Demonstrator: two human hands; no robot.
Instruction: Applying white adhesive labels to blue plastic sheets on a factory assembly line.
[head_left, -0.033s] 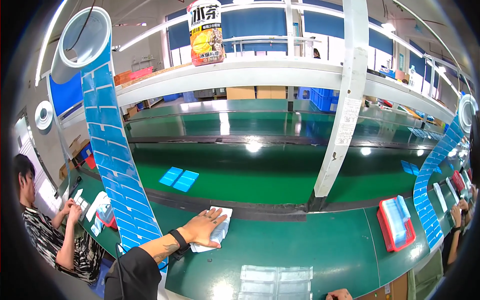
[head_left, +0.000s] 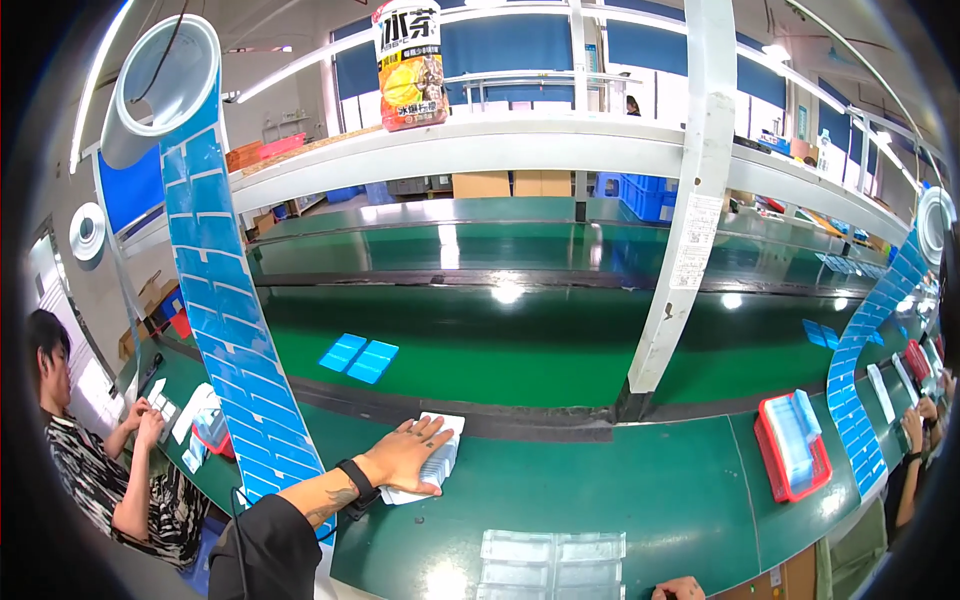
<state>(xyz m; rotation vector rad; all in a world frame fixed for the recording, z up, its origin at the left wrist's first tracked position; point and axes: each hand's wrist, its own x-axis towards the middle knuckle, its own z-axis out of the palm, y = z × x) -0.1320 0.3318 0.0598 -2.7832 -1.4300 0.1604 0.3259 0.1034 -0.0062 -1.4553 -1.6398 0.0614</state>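
My left hand (head_left: 408, 458) lies palm down on a fanned stack of white cards (head_left: 440, 466), its fingers spread apart. A dark band circles that wrist. At the bottom edge, right of the middle, my right hand (head_left: 680, 589) rests by the near edge of the green table; only its upper part shows, so its fingers are mostly hidden. Between the hands, nearer to the right one, pale translucent sheets (head_left: 552, 566) with rectangular panels lie flat. A long strip of blue labels (head_left: 235, 320) hangs from a white roll (head_left: 170, 75) and passes left of my forearm.
A red basket (head_left: 793, 447) of pale blue film stands at the right. Two blue film pieces (head_left: 358, 358) lie beyond the dark ledge. A white post (head_left: 680, 220) rises from it, beneath a shelf holding a drink bottle (head_left: 411, 70). Co-workers sit at both sides.
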